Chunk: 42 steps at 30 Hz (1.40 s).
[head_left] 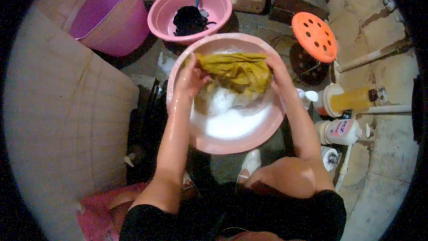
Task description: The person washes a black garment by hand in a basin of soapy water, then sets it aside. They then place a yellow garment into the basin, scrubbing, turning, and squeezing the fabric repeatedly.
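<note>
A wet mustard-yellow cloth (238, 69) is stretched between my two hands over a pink basin (214, 146) of soapy water. My left hand (192, 80) grips its left end, with the thumb and fingers closed on the fabric. At the other end, my right hand (277, 72) holds the cloth near the basin's right rim. The lower folds of the cloth hang to the water, where white suds (234, 122) float in the near half. Wet streaks shine on my left forearm.
Behind the basin stands a smaller pink tub (156, 24) with dark cloth (189, 20) in it. A purple bucket (111, 22) is at back left. On the right are an orange perforated stool (315, 37), a bottle of yellow liquid (354, 99) and a white labelled bottle (343, 131).
</note>
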Tool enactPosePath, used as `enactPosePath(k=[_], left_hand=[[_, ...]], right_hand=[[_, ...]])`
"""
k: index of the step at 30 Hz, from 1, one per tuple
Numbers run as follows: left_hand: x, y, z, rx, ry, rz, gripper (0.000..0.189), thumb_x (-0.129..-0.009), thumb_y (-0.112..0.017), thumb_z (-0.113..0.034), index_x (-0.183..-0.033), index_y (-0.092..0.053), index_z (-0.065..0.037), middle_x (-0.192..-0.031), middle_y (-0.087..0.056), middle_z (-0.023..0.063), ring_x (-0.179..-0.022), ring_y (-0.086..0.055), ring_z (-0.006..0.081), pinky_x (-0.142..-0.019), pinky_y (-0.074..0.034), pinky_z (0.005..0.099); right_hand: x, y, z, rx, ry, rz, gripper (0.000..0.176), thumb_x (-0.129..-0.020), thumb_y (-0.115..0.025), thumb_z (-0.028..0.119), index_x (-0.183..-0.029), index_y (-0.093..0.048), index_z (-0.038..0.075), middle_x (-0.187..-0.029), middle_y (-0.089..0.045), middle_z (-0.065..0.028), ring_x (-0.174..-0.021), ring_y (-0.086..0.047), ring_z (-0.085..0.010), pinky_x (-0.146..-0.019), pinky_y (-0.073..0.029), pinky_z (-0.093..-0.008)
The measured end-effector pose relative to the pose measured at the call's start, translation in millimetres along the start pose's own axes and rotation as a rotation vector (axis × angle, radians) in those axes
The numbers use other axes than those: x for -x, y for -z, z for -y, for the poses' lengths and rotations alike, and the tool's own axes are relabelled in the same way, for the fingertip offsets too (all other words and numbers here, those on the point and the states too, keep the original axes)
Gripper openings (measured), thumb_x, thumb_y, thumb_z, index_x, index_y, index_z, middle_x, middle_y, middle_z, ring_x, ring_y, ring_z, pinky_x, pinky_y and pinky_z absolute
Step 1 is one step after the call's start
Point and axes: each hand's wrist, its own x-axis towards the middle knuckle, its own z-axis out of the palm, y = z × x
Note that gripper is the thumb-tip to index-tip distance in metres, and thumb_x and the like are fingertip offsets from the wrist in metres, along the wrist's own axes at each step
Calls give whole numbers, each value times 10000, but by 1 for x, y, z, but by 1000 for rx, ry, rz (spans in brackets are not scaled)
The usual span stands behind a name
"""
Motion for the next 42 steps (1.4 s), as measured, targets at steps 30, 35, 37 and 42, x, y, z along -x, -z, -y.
enactPosePath(k=[30, 35, 37, 42], left_hand=[[-30, 36, 91, 346, 141, 234, 469, -907, -512, -430, -1259, -444, -128, -1151, -559, 66, -1005, -572, 238, -847, -496, 424], [22, -43, 104, 394, -7, -87, 449, -921, -494, -389, -1244, -465, -77, -1125, -583, 75, -1027, -577, 222, -896, -481, 377], [26, -30, 107, 355, 17, -100, 430, -927, -479, -387, -1226, -481, -77, -1102, -590, 78, -1011, -581, 220, -891, -481, 376], [-10, 22, 101, 854, 322, 830, 452, -886, -529, -493, -1029, -570, -66, -919, -573, 31, -879, -562, 142, -780, -477, 335]], right_hand=[[51, -124, -36, 748, 741, 144, 217, -884, -451, 134, -722, -550, 29, -675, -567, -148, -608, -565, -308, -558, -449, -424], [-14, -85, -45, 854, 557, 51, 180, -820, -521, 164, -682, -578, 62, -614, -547, -133, -522, -533, -288, -496, -426, -409], [-1, -84, -55, 633, 213, 8, 187, -838, -512, 147, -692, -579, 51, -664, -583, -146, -571, -556, -285, -516, -448, -364], [56, -118, -55, 541, 770, 181, 172, -796, -565, 170, -695, -586, 33, -658, -576, -158, -543, -544, -244, -490, -434, -370]])
